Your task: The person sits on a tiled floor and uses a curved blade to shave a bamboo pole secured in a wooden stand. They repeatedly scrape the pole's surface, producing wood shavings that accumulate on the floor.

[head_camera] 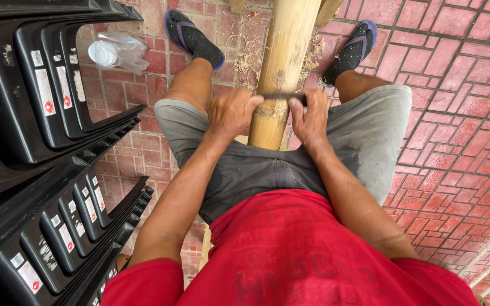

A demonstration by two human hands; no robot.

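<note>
A dark flat blade (282,96) is gripped at both ends, the left hand (232,112) closed on its left end and the right hand (311,116) closed on its right end. The blade is laid crosswise against a thick bamboo pole (282,62), which runs from between the thighs out to the far side, between two feet in dark sandals (the left sandal (191,35) is seen far left, the right sandal (354,48) far right). Pale shavings (245,54) are scattered on the red brick paving (455,113) beside the pole. Stacked black plastic chairs (35,141) are seen at the left, with a clear plastic bag (117,51) beyond them.
</note>
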